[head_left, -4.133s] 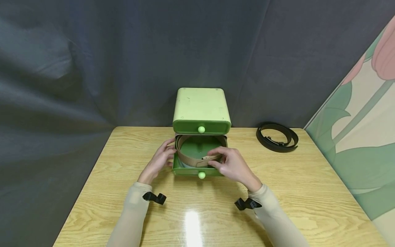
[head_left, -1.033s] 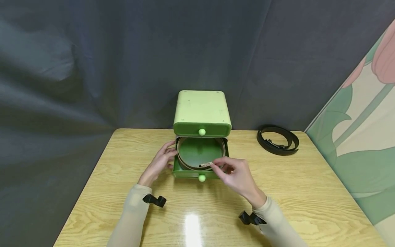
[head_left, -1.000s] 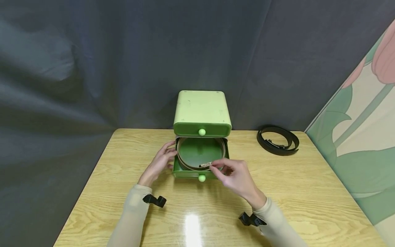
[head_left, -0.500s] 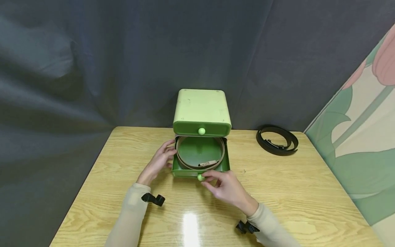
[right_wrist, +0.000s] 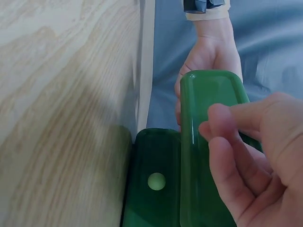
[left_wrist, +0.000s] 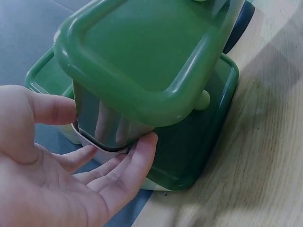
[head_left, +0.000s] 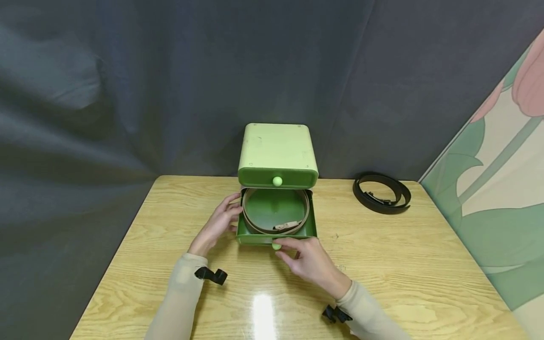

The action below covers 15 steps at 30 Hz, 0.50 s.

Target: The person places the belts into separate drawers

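A coiled tan belt lies inside the pulled-out green drawer, its light end piece towards the front. The drawer juts from a small pale green cabinet. My right hand is at the front, thumb and forefinger about the drawer's round knob; fingers hide the knob in the right wrist view. With fingers spread and relaxed, my left hand touches the cabinet at the drawer's left side. The left wrist view shows its thumb by the drawer wall and the other fingers lower down.
Another drawer front with a pale knob is closed above. Below the pulled-out one, the right wrist view shows a further closed front with its knob. A coiled black belt lies at the table's back right. A dark curtain hangs behind.
Earlier my right hand held the tan belt's end over the drawer. It has let go and moved down to the drawer knob. The belt now lies lower; the left hand stays put.
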{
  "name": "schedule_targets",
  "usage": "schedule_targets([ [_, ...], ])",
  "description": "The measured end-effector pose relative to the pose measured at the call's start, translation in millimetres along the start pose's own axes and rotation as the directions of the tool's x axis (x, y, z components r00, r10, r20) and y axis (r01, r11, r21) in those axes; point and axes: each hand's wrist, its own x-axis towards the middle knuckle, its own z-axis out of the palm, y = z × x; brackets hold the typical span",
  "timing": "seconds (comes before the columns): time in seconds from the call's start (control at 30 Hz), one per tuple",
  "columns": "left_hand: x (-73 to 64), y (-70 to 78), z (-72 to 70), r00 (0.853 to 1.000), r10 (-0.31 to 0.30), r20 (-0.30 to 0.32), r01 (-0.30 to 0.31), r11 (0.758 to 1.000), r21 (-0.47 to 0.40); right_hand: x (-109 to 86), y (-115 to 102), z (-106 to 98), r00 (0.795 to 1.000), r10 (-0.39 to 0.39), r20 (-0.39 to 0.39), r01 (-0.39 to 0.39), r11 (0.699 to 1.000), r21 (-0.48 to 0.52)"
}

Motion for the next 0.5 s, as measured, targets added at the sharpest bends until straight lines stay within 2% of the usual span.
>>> schedule_targets([
  [0.17, -1.6, -1.8, -0.3, 1.0, -0.007, -0.001, 0.007, 1.0, 0.001, -2.0, 0.1, 4.2, 0.999, 0.005, -0.042, -0.005, 1.0, -0.007],
  [0.5, 0.0, -0.3, -1.2, 1.0, -0.002, 0.0, 0.002, 1.0, -0.002, 0.2, 0.5, 5.4, 0.997, -0.002, -0.077, 0.0, 1.0, -0.023],
])
